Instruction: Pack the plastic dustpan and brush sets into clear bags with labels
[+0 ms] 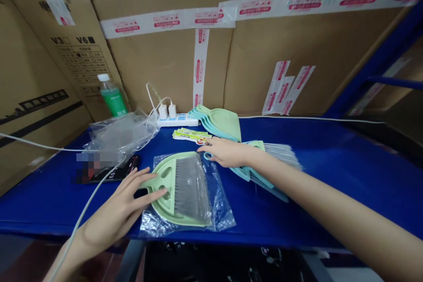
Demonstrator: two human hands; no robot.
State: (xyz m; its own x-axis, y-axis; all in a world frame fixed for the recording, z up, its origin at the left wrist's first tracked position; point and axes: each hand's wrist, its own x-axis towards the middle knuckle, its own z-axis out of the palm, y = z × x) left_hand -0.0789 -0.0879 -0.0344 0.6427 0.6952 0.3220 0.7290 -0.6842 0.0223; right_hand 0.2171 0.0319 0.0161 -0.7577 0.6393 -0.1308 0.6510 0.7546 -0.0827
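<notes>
A light green dustpan with a small brush (pixel 183 189) lies inside a clear plastic bag (pixel 220 211) near the front edge of the blue table (pixel 330 176). My left hand (pixel 119 211) rests open with its fingers stretched out on the bagged dustpan's handle end. My right hand (pixel 224 152) reaches across to several loose brushes (pixel 280 154) lying to the right, its fingers curled on a blue brush handle loop. A stack of green dustpans (pixel 221 121) sits behind it.
A pile of clear bags (pixel 119 136) lies at the left over a dark phone-like item (pixel 109 172). A green bottle (pixel 112 97), a power strip with chargers (pixel 173 116), printed labels (pixel 191 134) and a white cable (pixel 86 211) are there. Cardboard boxes (pixel 264 53) wall the back.
</notes>
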